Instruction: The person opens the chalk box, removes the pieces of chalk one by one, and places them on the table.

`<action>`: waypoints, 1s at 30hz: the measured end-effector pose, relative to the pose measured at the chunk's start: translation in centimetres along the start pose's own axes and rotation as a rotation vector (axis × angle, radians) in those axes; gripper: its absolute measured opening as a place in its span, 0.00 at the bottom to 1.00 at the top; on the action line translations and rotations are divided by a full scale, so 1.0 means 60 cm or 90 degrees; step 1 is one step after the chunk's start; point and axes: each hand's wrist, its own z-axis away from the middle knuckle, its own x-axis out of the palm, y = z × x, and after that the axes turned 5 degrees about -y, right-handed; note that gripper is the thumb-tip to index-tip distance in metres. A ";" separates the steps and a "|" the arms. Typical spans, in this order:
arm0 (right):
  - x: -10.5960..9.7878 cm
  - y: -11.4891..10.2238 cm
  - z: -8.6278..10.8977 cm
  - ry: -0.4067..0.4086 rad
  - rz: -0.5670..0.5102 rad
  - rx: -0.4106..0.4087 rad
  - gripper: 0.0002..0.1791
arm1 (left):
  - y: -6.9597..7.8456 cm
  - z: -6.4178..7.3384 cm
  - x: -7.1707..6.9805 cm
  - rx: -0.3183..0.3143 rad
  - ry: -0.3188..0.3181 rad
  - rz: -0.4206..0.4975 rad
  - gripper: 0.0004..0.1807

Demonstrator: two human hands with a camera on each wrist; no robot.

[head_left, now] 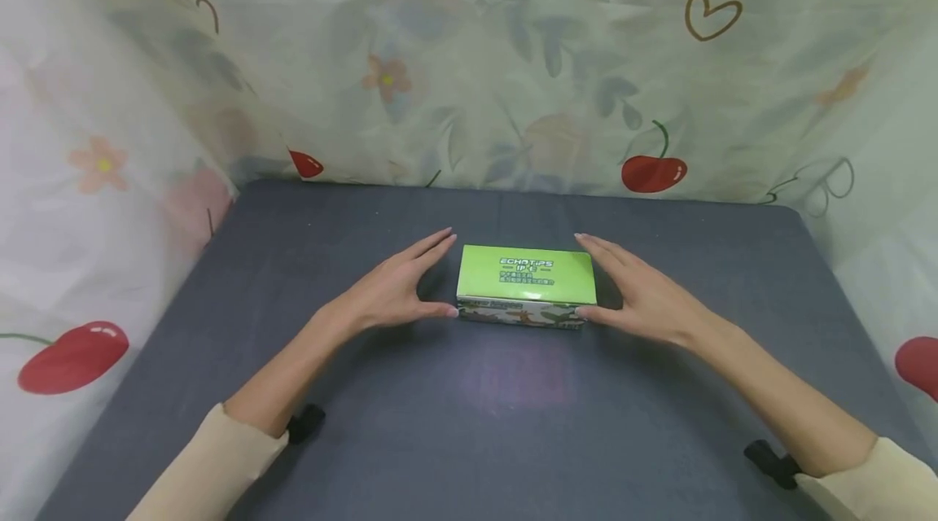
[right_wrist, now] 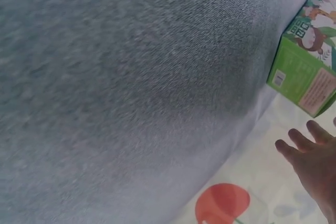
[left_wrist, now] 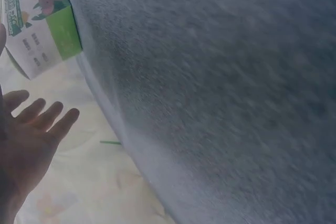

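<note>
A small box (head_left: 526, 275) with a bright green lid and a patterned front lies on the grey table, between both hands. Just left of it is my left hand (head_left: 399, 285), fingers extended and thumb tip right at the front left corner. My right hand (head_left: 645, 293) reaches in from the other side, its thumb tip overlapping the front right corner and its fingers beside the right edge. In the left wrist view the box (left_wrist: 39, 22) shows a white and green end, with the spread left hand (left_wrist: 29, 145) near it. The right wrist view shows the box's green end (right_wrist: 302, 72) above the right hand's fingers (right_wrist: 302, 140).
The table (head_left: 366, 440) has a grey cloth cover. Behind it and at both sides hangs a pale curtain (head_left: 469, 57) printed with flowers, cherries and lettering. Black straps (head_left: 306, 423) sit at the wrists by the cream sleeves (head_left: 212, 464).
</note>
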 end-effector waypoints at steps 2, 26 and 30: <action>0.001 -0.001 -0.006 -0.004 -0.005 -0.001 0.54 | 0.003 -0.006 0.001 0.003 0.004 0.012 0.59; 0.025 -0.020 -0.049 0.011 -0.084 -0.029 0.50 | -0.005 -0.038 0.007 0.053 0.003 0.192 0.50; 0.027 -0.025 -0.048 0.020 -0.043 -0.026 0.50 | -0.006 -0.036 0.005 0.045 -0.002 0.198 0.51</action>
